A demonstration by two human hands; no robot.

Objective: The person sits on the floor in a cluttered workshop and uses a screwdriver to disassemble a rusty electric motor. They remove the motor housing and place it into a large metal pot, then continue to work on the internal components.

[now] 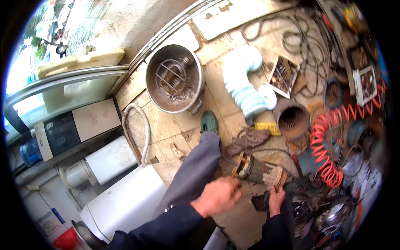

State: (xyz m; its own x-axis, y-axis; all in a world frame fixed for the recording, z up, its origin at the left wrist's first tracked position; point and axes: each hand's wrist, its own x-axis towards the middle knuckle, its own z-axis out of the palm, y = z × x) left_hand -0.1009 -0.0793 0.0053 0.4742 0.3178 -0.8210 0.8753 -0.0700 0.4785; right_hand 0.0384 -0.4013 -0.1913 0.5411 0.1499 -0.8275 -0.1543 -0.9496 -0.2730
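Note:
A worn, dirty green-brown cylindrical machine part [255, 171] lies on its side on the floor in front of me, with an open frame at its left end. At its right end the fingers of my right hand [276, 201] are pinched together against its rusty edge. My left hand [218, 196] is curled closed above my bent leg, just left of the cylinder, and slightly blurred. What sits inside its fingers, if anything, is hidden. Beyond the cylinder lies a crumpled brown cloth [249, 141], beside a yellow strip [267, 128].
A large metal drum [200, 79] stands ahead, near a pale blue ribbed hose [239, 85]. A rusty pipe piece [293, 118], a box of small parts [283, 75] and a red coiled air hose [318, 143] crowd the right. White appliance housings [125, 200] are at the left.

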